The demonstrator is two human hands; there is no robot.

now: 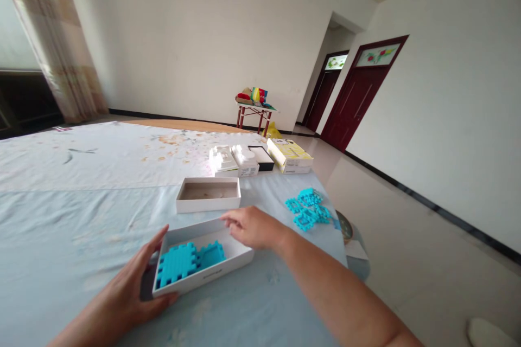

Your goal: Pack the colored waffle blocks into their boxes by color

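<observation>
A shallow white box (211, 277) lies on the table in front of me, longer than it is deep. Inside it, toward the left, are blue notched square tiles (179, 263), with another blue tile (211, 254) beside them. My left hand (140, 279) clasps the box's left end, thumb along the near wall and fingers at the far corner. At the opposite end, my right hand (252, 227) rests over the far right rim, its fingers bent onto the box. No tile shows in this hand, though its palm side is hidden.
Just behind is a second open white box (208, 207). Loose blue tiles (308, 209) lie near the right table edge. Farther back stand white packages (234, 160), a black-sided box (262, 158) and a yellow-and-white box (290, 155). A pale flowered cloth (101, 227) covers the table.
</observation>
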